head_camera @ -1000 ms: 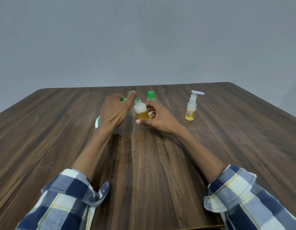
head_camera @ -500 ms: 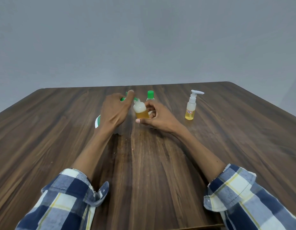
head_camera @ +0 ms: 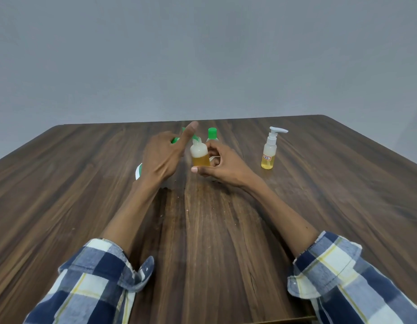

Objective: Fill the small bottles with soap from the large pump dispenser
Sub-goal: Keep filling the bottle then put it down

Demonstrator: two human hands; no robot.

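We see, leftmost, a large pump dispenser [head_camera: 139, 170] on the wooden worktop [head_camera: 62, 183], mostly hidden behind the left hand [head_camera: 164, 157]; only a white-and-green edge and the green pump head under the palm show, no writing readable. Left hand rests on the pump top, index finger stretched straight out toward the nozzle, other fingers blurred, so we cannot tell if they curl around it. Just right, touching the green spout, a small open bottle [head_camera: 199, 155], amber soap in the lower half, whitish above, tilted slightly. Right hand [head_camera: 222, 166] grips it, thumb in front, fingers curled behind. Behind that hand, a green-capped bottle [head_camera: 212, 134] stands upright, body mostly hidden. Further right, well apart, a small pump bottle [head_camera: 269, 152] with white pump head, amber liquid at the bottom, white label with red markings, too small to read. Plaid sleeves [head_camera: 95, 284] at bottom corners.
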